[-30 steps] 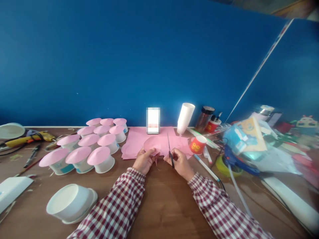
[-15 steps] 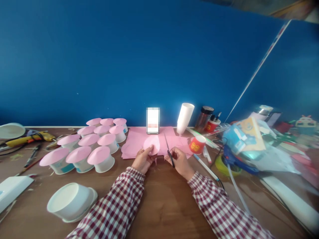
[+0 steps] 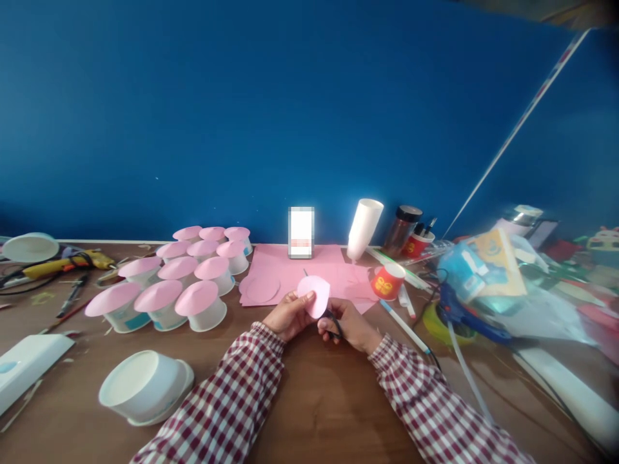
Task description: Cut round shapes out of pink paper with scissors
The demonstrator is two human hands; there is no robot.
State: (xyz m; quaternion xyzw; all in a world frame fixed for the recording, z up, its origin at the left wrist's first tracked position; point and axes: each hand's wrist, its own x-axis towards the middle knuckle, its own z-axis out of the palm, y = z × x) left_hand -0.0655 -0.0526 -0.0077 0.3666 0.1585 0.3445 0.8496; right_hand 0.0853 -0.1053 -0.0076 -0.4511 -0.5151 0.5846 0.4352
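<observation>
Between thumb and fingers, my left hand [image 3: 291, 314] pinches a small pink paper disc [image 3: 314, 294], held up in front of me. Its right edge shows a corner. Dark-handled scissors [image 3: 333, 324] are in my right hand [image 3: 352, 325], whose fingers are closed round the handles. The blades pass mostly behind the disc, with a tip showing above it. Both hands are close together at the near edge of a pile of pink paper [image 3: 297, 263]. Cut pink circles [image 3: 261, 287] lie on the pile's left side.
Several white cups with pink cone tops [image 3: 200, 299] stand left. A white tub [image 3: 145, 385] is at front left, a glue gun [image 3: 72, 263] behind. On the right are a red paper cup [image 3: 388, 281], stacked white cups [image 3: 365, 229], a marker [image 3: 403, 325] and blue-handled tape dispenser [image 3: 469, 322].
The scissors, upright and apart from the disc before, now sit behind it at its right edge. My hands have come closer together, and the disc has moved right and turned.
</observation>
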